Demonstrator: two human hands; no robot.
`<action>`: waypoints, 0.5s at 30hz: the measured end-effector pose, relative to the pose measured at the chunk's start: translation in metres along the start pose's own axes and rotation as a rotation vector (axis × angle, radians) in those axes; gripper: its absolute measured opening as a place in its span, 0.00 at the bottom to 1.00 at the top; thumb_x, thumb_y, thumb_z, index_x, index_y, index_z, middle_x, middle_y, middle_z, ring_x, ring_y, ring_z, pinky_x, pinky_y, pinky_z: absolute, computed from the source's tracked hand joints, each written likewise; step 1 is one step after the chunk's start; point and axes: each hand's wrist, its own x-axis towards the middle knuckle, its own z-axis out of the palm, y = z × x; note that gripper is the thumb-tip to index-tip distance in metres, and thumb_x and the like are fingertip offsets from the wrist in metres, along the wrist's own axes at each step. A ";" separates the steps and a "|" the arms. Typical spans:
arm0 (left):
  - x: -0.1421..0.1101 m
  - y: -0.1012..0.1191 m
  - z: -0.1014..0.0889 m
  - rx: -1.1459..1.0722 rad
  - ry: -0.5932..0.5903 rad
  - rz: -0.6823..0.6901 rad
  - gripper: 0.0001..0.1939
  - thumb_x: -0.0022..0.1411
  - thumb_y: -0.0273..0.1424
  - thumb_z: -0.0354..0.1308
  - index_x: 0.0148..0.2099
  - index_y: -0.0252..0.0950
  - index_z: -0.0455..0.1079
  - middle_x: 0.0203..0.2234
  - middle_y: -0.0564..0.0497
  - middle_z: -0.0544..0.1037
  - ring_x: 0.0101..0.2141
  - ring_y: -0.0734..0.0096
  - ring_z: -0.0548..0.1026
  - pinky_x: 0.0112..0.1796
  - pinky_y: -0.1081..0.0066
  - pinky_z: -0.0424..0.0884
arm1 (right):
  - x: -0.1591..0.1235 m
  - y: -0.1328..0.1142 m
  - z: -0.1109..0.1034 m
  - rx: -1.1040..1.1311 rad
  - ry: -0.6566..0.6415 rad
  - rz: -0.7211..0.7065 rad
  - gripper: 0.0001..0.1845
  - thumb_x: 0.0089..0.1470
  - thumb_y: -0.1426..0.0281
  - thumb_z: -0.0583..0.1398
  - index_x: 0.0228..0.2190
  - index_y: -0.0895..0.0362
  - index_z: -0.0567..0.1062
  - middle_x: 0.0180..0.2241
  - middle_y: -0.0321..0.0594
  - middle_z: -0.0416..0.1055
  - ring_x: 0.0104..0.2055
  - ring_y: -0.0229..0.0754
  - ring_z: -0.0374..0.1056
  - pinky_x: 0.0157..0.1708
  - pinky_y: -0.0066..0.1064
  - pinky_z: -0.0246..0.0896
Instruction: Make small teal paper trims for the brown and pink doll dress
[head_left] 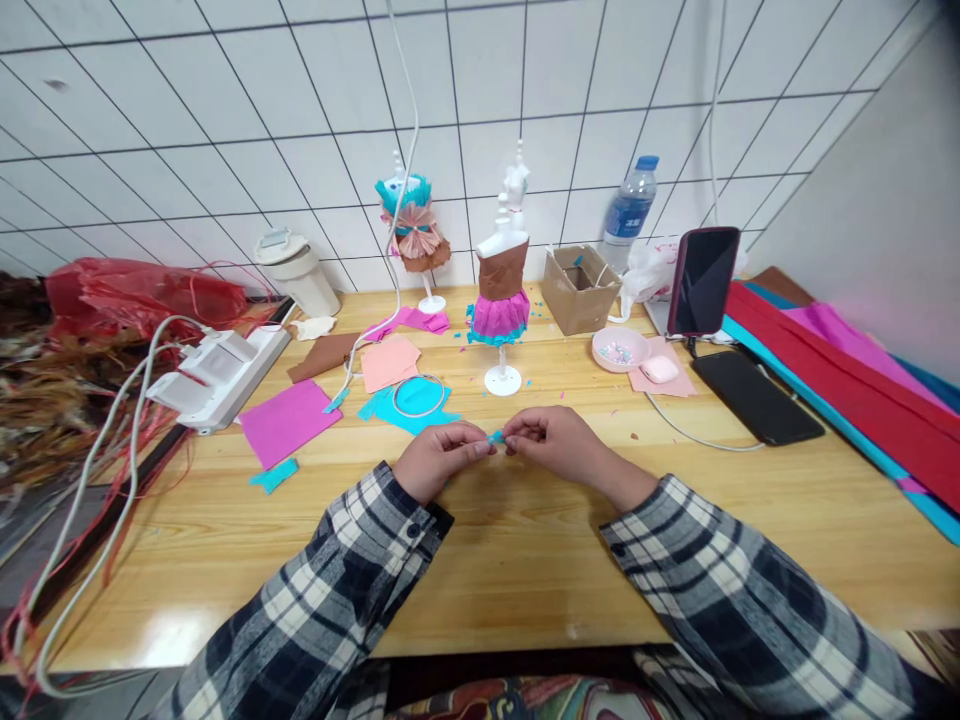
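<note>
In the head view, the left hand and right hand meet over the middle of the table, fingertips pinching a small blue piece between them, apart from the near dress form beyond. That form already wears a brown top and pink skirt with blue edging; the blue piece is not attached to it. Farther left, another dress form is already covered in blue, peach and brown, with a white cable crossing before it. A white form behind the near one looks undressed, its lower part hidden. A pink sheet lies left; a cardboard box and propped phone stand right.
</note>
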 end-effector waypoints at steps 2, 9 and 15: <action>0.000 0.001 -0.003 0.001 -0.010 0.003 0.14 0.48 0.40 0.67 0.27 0.33 0.77 0.27 0.49 0.77 0.30 0.70 0.72 0.36 0.70 0.68 | 0.000 -0.001 -0.001 0.048 -0.048 0.019 0.08 0.51 0.71 0.59 0.33 0.55 0.78 0.28 0.36 0.78 0.31 0.37 0.74 0.31 0.26 0.66; -0.001 0.007 -0.011 -0.047 -0.089 0.041 0.10 0.50 0.37 0.67 0.27 0.34 0.76 0.27 0.50 0.75 0.30 0.71 0.71 0.34 0.72 0.65 | 0.000 0.000 -0.011 0.162 -0.165 0.103 0.10 0.53 0.66 0.60 0.35 0.57 0.77 0.27 0.37 0.76 0.27 0.35 0.70 0.18 0.20 0.61; -0.001 0.007 -0.013 -0.033 -0.104 0.059 0.10 0.50 0.37 0.67 0.26 0.34 0.76 0.27 0.50 0.74 0.30 0.71 0.70 0.34 0.72 0.65 | 0.000 -0.003 -0.014 0.247 -0.221 0.147 0.06 0.54 0.67 0.59 0.31 0.58 0.72 0.24 0.33 0.71 0.21 0.30 0.64 0.19 0.20 0.63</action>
